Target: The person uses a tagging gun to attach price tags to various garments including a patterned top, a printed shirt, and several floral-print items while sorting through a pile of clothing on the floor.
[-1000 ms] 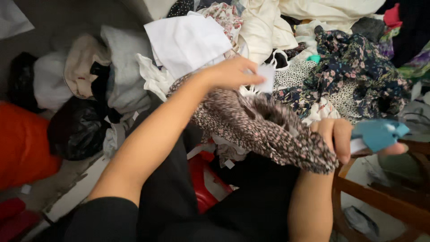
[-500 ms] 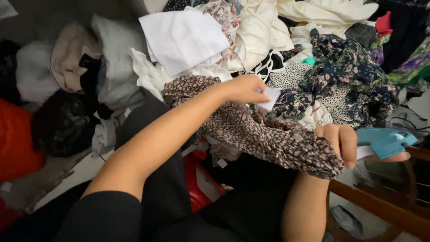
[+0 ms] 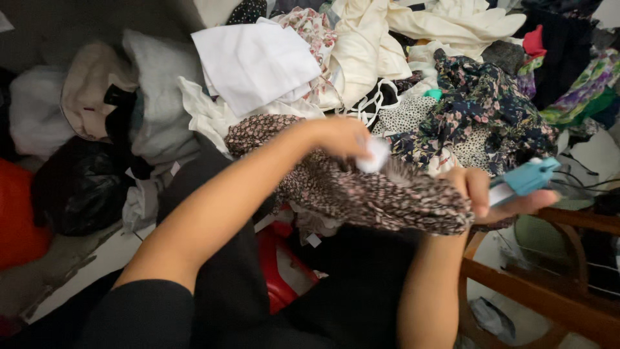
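This looks like a home room used for sorting clothes or laundry. A big loose heap of garments fills the view: a folded white cloth (image 3: 255, 61), cream tops (image 3: 368, 52), a dark floral dress (image 3: 481, 106) and bright green and purple pieces (image 3: 581, 84), all tumbled together rather than hung or shelved. A full black plastic bag (image 3: 77, 187) and pale stuffed bundles (image 3: 39, 110) sit on the tiled floor (image 3: 84, 268), and a wooden chair frame (image 3: 542, 291) stands beside the pile.

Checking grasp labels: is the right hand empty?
No: the right hand grips a blue tool and an edge of the brown spotted garment.
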